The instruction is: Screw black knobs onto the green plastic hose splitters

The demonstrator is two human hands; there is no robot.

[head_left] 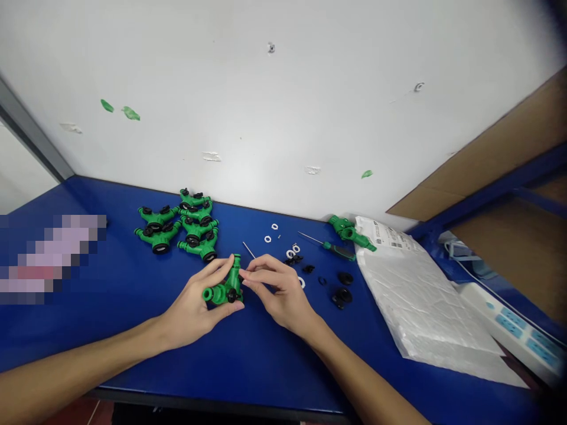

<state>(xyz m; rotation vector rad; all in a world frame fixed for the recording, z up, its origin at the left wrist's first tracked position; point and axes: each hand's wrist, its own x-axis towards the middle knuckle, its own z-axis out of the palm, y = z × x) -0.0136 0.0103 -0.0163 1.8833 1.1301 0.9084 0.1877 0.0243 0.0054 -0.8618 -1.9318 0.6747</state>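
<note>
White wall panel (pixel 248 106) across the back, scuffed, with a few green flecks. Blue table (pixel 186 354) below it. On the right side, a white padded bag (pixel 420 301) lies flat; power strip (pixel 509 324) just beyond it. Left hand (pixel 195 307) over the near part of the table, fingers and thumb clamped round a green connector (pixel 234 273) with a black knob. Right hand (pixel 279 289) alongside, thumb and forefinger drawn close at the connector's arm; cannot tell whether anything small sits between them. Similar connectors (pixel 158 238) cluster farther back, left of centre. More green fittings (pixel 358 238) by the bag's upper corner, a green-and-black screwdriver (pixel 339 251) just in front. Thin metal rod (pixel 248 250) partly hidden behind the right hand. Smaller still: black round parts (pixel 344 295) and white rings (pixel 274 226), scattered right of centre.
</note>
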